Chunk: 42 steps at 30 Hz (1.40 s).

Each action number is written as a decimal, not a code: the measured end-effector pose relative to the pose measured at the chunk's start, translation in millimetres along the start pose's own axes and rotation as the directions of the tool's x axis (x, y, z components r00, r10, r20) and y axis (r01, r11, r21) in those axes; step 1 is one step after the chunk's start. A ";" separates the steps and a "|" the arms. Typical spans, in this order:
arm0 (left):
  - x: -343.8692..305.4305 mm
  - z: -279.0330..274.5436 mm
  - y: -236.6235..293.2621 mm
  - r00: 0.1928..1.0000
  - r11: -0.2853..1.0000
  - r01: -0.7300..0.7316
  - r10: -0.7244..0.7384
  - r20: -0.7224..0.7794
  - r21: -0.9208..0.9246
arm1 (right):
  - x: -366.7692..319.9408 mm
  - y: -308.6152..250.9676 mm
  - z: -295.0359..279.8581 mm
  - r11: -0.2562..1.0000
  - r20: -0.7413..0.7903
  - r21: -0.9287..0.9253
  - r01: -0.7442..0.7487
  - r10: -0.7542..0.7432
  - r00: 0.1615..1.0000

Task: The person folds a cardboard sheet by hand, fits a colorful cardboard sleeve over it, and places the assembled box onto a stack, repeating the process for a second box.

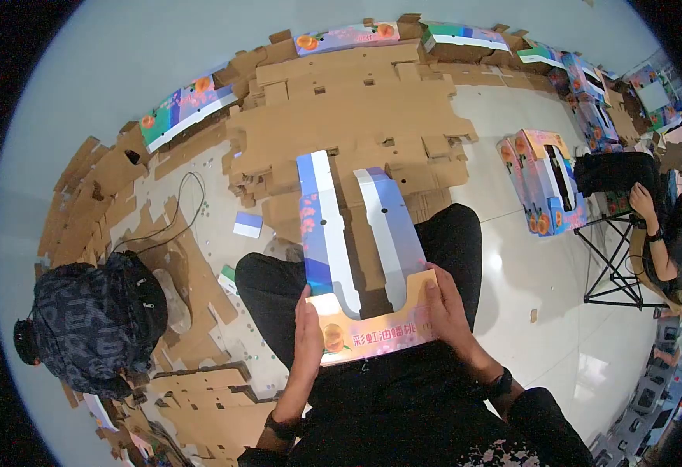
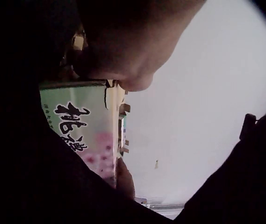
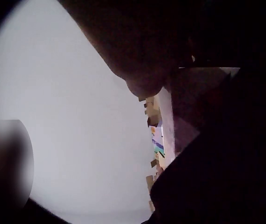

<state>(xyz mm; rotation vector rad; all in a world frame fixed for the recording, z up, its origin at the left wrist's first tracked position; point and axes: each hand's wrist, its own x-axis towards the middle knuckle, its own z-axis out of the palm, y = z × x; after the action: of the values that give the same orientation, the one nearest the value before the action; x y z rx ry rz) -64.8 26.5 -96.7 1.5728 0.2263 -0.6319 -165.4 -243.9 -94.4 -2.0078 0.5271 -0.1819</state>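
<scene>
On the person's lap is a partly folded cardboard fruit box (image 1: 380, 331), its peach-coloured printed end panel toward the body. Two long blue-and-white flaps (image 1: 329, 229) reach away from it, with a brown gap between them. The left hand (image 1: 307, 338) grips the box's left side near the front corner. At the opposite side, the right hand (image 1: 448, 311) holds the box with the thumb over the upper edge. The left wrist view shows a green side panel (image 2: 84, 119) with dark characters and pink blossoms below the left hand (image 2: 128, 56). In the right wrist view the box is mostly in shadow.
Flattened cardboard (image 1: 356, 101) spreads over the floor ahead. A finished-looking printed carton (image 1: 543, 183) stands at right, near a seated person's arm (image 1: 656, 233) and a folding stool (image 1: 617, 265). At left are a black patterned backpack (image 1: 96, 323) and a cable (image 1: 177, 210).
</scene>
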 end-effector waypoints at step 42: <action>-12.4 -20.6 67.1 0.714 0.418 -0.618 0.652 0.254 0.666 | 50.7 -68.0 -72.6 0.977 0.202 0.215 0.001 -0.046 0.978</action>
<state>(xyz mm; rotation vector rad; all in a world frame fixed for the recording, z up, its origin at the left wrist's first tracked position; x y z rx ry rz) -35.9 41.3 -33.2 2.2415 -0.6897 -0.0262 -125.7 -297.8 -5.1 -1.7978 0.3366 -0.0411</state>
